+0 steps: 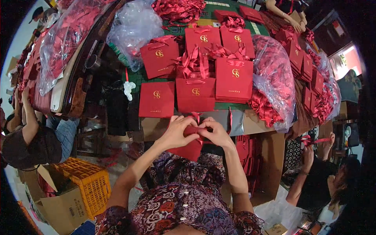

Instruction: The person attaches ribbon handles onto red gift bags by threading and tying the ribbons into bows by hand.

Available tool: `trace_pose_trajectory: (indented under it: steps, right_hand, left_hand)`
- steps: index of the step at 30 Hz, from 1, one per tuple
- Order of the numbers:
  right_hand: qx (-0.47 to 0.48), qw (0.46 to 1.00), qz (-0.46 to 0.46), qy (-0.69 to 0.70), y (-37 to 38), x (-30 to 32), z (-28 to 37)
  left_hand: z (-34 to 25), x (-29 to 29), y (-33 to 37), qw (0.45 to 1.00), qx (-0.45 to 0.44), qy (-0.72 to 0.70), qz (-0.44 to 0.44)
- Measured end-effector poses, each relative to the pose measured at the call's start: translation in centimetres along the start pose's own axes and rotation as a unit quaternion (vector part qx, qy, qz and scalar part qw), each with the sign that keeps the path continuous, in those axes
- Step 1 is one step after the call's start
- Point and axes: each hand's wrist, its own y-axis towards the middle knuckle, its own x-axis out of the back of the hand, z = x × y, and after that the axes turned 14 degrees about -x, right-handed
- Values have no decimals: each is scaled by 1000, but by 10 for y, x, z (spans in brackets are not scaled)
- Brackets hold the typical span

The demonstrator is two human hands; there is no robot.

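Red paper bag [187, 152] sits beyond the table's [231, 105] near edge, slanting down beneath both hands; its long axis is unclear. The left hand [178, 132], nearer, curls round its top; the right hand [216, 133] pinches there, thumb and fingers drawn together.

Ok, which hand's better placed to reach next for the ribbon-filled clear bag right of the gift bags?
Probably your right hand: it's nearer the clear bag than your left hand, though both are at a red bag.
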Motion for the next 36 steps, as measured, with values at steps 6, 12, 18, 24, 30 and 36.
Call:
trace_pose_trajectory:
  steps: [6,12,18,24,30,36]
  right_hand:
    - [-8,1000,8,3,1,0,6]
    - [42,998,26,-38,-1,6,14]
    - [7,1000,11,19,5,7,21]
    - [-1,997,65,-45,13,15,25]
    - [9,986,-157,51,25,5,12]
    - [43,971,-236,-5,12,19,12]
  left_hand:
    - [-2,4,1,998,49,-29,17]
    - [3,3,-2,998,52,-29,-7]
    - [-5,-1,2,998,-27,35,-49]
    - [-11,0,2,993,-75,80,-50]
    - [-17,4,3,995,-54,66,-44]
    - [-18,5,10,993,33,53,-98]
